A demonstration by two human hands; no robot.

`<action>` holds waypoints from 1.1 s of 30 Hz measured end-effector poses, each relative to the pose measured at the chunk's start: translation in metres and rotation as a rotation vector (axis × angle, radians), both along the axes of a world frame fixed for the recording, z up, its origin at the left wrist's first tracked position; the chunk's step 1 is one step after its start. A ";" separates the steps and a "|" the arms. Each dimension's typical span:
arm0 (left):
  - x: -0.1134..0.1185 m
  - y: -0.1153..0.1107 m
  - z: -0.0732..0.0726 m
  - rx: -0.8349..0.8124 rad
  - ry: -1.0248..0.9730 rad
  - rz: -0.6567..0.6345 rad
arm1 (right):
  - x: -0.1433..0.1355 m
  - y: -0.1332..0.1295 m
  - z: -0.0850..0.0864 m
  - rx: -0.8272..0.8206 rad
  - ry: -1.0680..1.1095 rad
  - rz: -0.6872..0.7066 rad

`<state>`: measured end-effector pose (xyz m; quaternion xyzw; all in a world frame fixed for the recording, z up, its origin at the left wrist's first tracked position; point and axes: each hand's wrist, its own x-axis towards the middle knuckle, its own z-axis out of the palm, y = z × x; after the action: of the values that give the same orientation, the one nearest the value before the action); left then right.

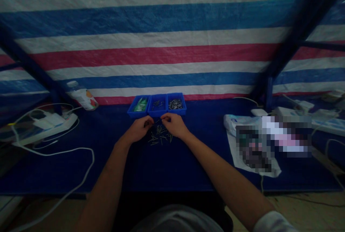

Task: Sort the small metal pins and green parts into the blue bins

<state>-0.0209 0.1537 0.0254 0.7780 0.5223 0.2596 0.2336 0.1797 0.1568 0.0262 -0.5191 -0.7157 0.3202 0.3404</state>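
Observation:
Three blue bins stand side by side at the back of the blue table. The left bin (pixel 130 111) holds green and pale items, the middle bin (pixel 157 112) a few small metal pieces, the right bin (pixel 184 111) many of them. Loose screw-like pieces (pixel 159 131) lie in front of the bins, between my hands. My left hand (pixel 140 127) is at their left, fingers curled together near the middle bin. Across from it, my right hand (pixel 172 123) has its fingertips pinched. What either hand holds is too small to make out.
A bottle (pixel 85 98) leans at the back left, by a power strip (pixel 48 129) with white cables. On the right lie a white plastic bag (pixel 234 145), blurred items and another power strip (pixel 323 122). A striped sheet (pixel 172 55) hangs behind.

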 end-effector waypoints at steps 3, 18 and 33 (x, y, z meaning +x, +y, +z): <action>-0.001 0.003 -0.004 0.028 0.023 0.019 | 0.002 -0.004 -0.001 0.179 -0.314 0.050; -0.007 0.004 -0.006 0.071 0.090 0.043 | -0.013 0.014 0.030 0.374 -0.909 0.345; -0.007 0.003 -0.011 0.066 0.045 0.061 | -0.010 0.029 0.046 0.076 -0.754 0.396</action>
<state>-0.0284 0.1571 0.0141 0.7747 0.5419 0.2661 0.1881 0.1701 0.1858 0.0727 -0.4393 -0.8873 0.1403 0.0058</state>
